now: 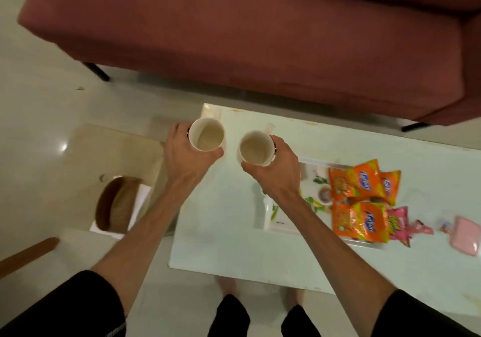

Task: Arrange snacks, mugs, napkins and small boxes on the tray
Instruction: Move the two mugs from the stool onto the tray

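Two white mugs are each grasped in one grip: left hand (182,154) round the left mug (207,135), right hand (273,166) round the right mug (256,149), both above the white desk (221,232). Just right of them, the tray (273,219) carries orange snack packets (360,201), its far edge hidden. Beyond stands a red sofa (247,37).

Just my arms and a black tee, basically

Both my forearms are bare, with short black sleeves (78,305) ending around the elbow on either side. No watch, no rings that show. Near the bottom edge there's my black shorts (231,316), bare feet below.
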